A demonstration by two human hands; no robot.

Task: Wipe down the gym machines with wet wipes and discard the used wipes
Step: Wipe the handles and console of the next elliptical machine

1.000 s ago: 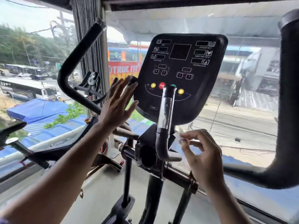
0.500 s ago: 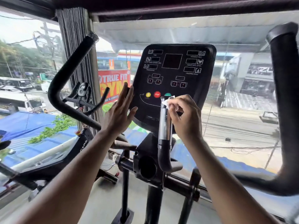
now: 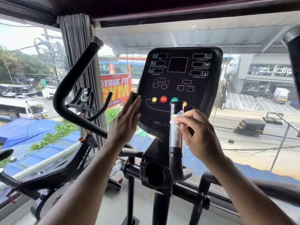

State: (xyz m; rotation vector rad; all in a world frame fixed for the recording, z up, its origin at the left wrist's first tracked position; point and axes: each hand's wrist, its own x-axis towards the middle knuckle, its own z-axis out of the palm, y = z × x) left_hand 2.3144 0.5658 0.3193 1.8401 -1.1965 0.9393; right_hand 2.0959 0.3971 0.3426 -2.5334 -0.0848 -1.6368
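The right hand (image 3: 200, 133) pinches a small white wet wipe (image 3: 177, 118) against the upper part of the upright pulse grip (image 3: 176, 127), just in front of the console (image 3: 178, 82). The left hand (image 3: 125, 122) is spread flat, its fingers pressing on the console's left edge. I judge the wiping is in progress: the long handlebars (image 3: 73, 88) and the neighbouring bike (image 3: 68, 166) probably remain, and the wipe is not yet discarded.

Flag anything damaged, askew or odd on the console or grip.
Nothing stands out. The console sits intact, left hand flat on its edge; right hand pinches the wipe against the upright grip.
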